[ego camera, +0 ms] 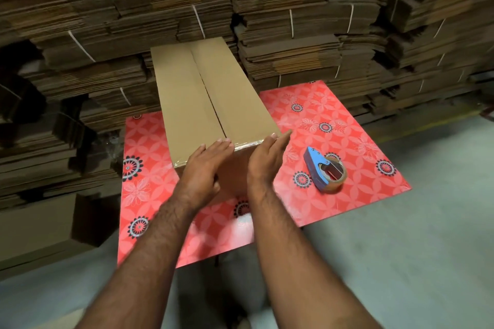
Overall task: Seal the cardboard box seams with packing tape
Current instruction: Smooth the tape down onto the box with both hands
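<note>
Cardboard box (203, 93) sits long-axis away from me on the red patterned table (334, 125), its far end up against the stacks of flat cardboard (294, 35). Flaps are closed. The centre seam (211, 104) runs near to far and looks bare for most of its length. A glossy strip of tape (246, 145) shows only along the near top edge, wrapping over the corner.

My left hand (204, 168) is flat, fingers extended and together, palm on the near end face, fingertips up at the top edge. My right hand (267, 157) is also open and flat, edge-on at the near right corner, fingertips just past the edge. Neither grips anything. Both press.

The tape dispenser (324, 172), blue handle with a brown roll, lies on the table to the right of the box, close to my right hand but apart from it.

Step in hand, as I read it: rubbing down the tape at the near edge. Doing it well:
- press from the middle out toward both corners to push out bubbles
- run fingertips along the fold so the tape hugs the edge rather than bridging it
- keep the box from sliding; the far stack helps as a backstop
- check that the tail on the end face is fully stuck before reaching for the dispenser

Likely next is the long centre seam.
</note>
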{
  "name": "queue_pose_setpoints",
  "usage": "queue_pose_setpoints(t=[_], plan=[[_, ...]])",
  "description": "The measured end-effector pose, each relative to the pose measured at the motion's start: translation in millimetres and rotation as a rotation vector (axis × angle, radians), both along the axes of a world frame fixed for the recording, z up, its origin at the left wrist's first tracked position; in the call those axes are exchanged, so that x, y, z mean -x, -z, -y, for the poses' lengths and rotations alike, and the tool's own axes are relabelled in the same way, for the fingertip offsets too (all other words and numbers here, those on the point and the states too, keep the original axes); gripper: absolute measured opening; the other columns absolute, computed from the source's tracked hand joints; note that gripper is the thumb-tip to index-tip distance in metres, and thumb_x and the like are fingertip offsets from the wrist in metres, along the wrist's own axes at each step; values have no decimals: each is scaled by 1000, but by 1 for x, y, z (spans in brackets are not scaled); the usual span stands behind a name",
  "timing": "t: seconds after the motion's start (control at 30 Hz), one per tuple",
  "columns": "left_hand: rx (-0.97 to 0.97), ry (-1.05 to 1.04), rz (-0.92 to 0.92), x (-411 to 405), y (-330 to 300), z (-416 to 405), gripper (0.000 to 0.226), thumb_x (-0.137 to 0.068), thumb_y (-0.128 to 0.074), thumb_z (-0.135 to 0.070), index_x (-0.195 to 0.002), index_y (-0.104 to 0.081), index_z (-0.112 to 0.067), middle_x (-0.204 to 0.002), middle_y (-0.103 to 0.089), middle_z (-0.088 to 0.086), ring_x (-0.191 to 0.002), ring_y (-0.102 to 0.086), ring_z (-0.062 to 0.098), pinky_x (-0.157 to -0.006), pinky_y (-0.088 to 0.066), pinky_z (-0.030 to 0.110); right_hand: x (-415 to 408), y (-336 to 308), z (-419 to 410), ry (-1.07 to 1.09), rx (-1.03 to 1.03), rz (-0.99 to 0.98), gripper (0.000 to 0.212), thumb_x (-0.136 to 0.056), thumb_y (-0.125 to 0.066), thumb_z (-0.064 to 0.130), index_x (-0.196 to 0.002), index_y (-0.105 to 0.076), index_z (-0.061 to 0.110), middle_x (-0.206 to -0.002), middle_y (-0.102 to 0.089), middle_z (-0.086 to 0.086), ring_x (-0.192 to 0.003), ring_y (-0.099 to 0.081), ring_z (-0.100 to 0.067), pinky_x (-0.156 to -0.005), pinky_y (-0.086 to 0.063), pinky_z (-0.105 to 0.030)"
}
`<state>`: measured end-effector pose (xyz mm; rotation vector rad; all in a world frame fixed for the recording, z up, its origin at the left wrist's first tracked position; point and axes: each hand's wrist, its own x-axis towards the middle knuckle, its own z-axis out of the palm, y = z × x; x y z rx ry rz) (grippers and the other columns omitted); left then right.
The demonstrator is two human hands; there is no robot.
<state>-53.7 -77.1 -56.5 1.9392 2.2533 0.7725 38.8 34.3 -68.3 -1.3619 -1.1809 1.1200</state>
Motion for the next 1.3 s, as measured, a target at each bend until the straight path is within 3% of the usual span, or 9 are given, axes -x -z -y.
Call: queue_pose_setpoints(t=[0.17,0.33,0.47,0.6,0.73,0.83,1.0,1.17,1.3], plan=[[-5,-13,-22,-1,0,-1,95,-52,-57,15,-143,-48,-10,-152,-43,6,-142,-37,22,-119,-18,41,-30,4,-18,-124,126,-32,39,-104,-35,26,-134,-59,21,-131,-63,-1,-121,-55,-21,-103,-41,-30],[10,-7,-11,-1,0,-1,95,-54,-58,14,-145,-46,-12,-153,-41,5,-144,-35,21,-119,-15,38,-71,13,-35,-362,120,112,41,-106,-36,32,-141,-54,20,-143,-54,1,-135,-45,-17,-109,-31,-24],[0,-14,0,-1,0,0,95,-54,-59,15,-144,-47,-11,-153,-41,5,-143,-35,20,-119,-16,38,-80,-2,-51,-404,46,20,48,-102,-36,29,-148,-45,20,-152,-44,5,-138,-40,-8,-120,-27,-34],[1,-21,2,-1,1,-1,93,-54,-58,14,-143,-49,-11,-152,-43,4,-143,-35,20,-118,-16,38,-69,4,-34,-498,3,148,51,-98,-35,44,-145,-48,30,-146,-52,7,-135,-46,-11,-116,-33,-34],[-2,-27,6,-2,2,0,93,-53,-58,13,-142,-50,-11,-151,-44,4,-142,-36,20,-117,-17,39,-73,21,-22,-514,-55,361,48,-107,-35,28,-154,-33,22,-151,-46,-6,-137,-44,-24,-109,-31,-25],[-3,-19,10,-1,2,-1,92,-54,-59,13,-142,-50,-11,-151,-45,5,-142,-37,21,-118,-19,41,-85,18,-38,-560,-95,412,46,-105,-38,24,-151,-41,23,-146,-53,-2,-132,-48,-20,-105,-33,-23],[-11,-24,19,-3,1,-1,90,-57,-59,12,-143,-49,-11,-152,-43,4,-143,-35,20,-119,-19,43,-78,2,-27,-579,19,216,76,-91,-52,23,-159,-17,23,-161,-26,3,-145,-29,-14,-120,-23,-30],[-27,-30,22,-4,3,-1,91,-55,-59,12,-142,-50,-11,-151,-44,5,-143,-35,21,-118,-19,42,-72,22,15,-566,-81,364,90,-83,-47,7,-158,2,11,-166,-7,-7,-150,-17,-19,-106,-8,-3],[-15,-22,6,-2,4,-2,90,-54,-55,5,-142,-50,-10,-151,-44,6,-142,-36,21,-118,-20,44,-56,26,24,-617,-50,362,102,-69,-40,16,-155,13,4,-163,17,-11,-151,11,-17,-118,5,-15]])
